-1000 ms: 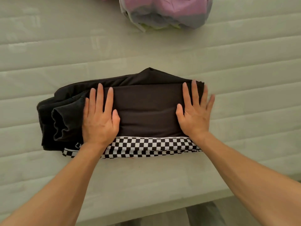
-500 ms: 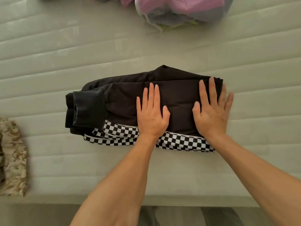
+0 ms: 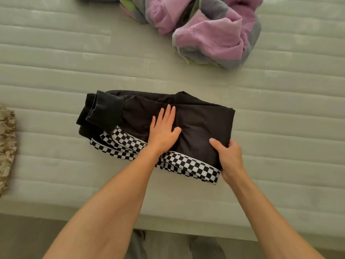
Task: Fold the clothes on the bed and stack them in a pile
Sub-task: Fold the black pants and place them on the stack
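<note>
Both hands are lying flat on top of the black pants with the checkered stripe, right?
Not quite. Only the left hand lies flat on the black pants. In the head view the right hand grips their right end, thumb on top and fingers tucked out of sight.

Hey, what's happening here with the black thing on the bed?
A person is folding a black garment with checkered trim on the mattress. The left hand presses flat on its middle, while the right hand grips its right end, thumb on top. A crumpled pink and grey bundle lies farther back, and a camouflage cloth shows at the left edge.
</note>
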